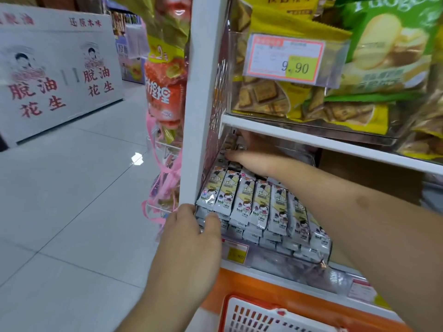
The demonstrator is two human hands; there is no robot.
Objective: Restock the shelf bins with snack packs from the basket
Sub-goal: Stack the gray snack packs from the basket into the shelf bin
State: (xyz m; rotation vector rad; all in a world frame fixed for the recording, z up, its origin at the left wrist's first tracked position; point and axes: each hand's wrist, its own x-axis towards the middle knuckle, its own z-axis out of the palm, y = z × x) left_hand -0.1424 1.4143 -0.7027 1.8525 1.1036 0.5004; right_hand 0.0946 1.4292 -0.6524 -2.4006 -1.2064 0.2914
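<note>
A clear shelf bin [271,256] on the lower shelf holds several rows of slim silver-and-yellow snack packs [259,204]. My right hand [254,161] reaches deep into the back of the bin, fingers stretched flat over the rear packs; whether it holds a pack is hidden under the upper shelf. My left hand [191,238] rests at the bin's front left corner, fingertips touching the front packs and the white upright. The orange-rimmed white basket [254,315] shows at the bottom edge, below the shelf.
An upper bin [335,130] holds yellow and green biscuit bags behind a 9.90 price tag [285,58]. The white shelf upright [203,92] stands left of the bins. Hanging snack bags with pink ribbons [165,116] dangle beside it. White cartons [57,73] stand across the tiled aisle.
</note>
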